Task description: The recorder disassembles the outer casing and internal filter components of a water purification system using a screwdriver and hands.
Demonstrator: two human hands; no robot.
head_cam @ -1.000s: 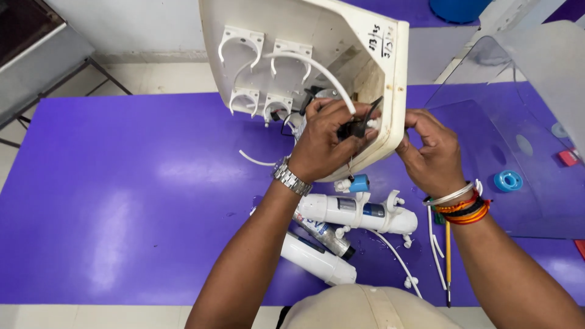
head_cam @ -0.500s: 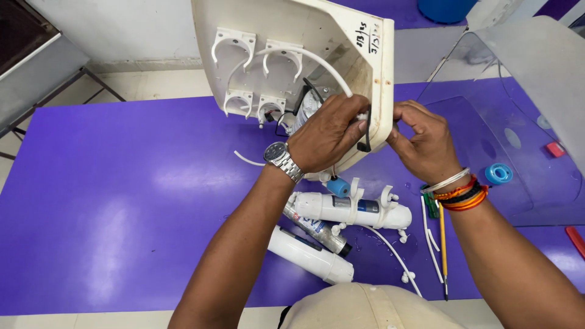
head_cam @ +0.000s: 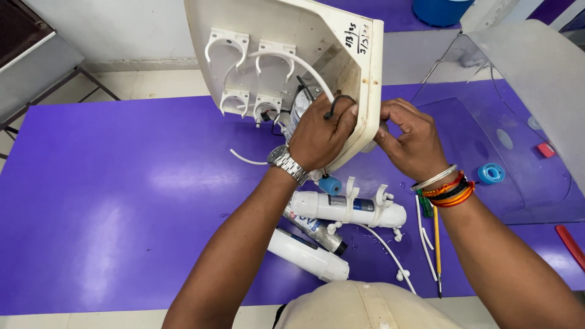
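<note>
A cream plastic housing [head_cam: 317, 42] with white pipe clips and a curved white tube stands tilted on the purple table [head_cam: 109, 201]. My left hand [head_cam: 322, 134] reaches inside it near its right wall, fingers closed around a black wire and a fitting. My right hand [head_cam: 409, 143] presses on the outside of that same wall, fingers pinched at its edge. Below my hands lie white filter cartridges [head_cam: 347, 210] with thin white tubing.
A clear plastic cover [head_cam: 524, 91] stands at the right, with a blue tape roll [head_cam: 491, 173] and a red piece [head_cam: 546, 150] by it. A thin yellow-handled tool [head_cam: 437, 244] lies near the front edge. A grey stand [head_cam: 36, 61] sits at the far left.
Both hands have stayed at the housing's right wall. The left hand has shifted a little deeper inside, and the view has drifted slightly.
</note>
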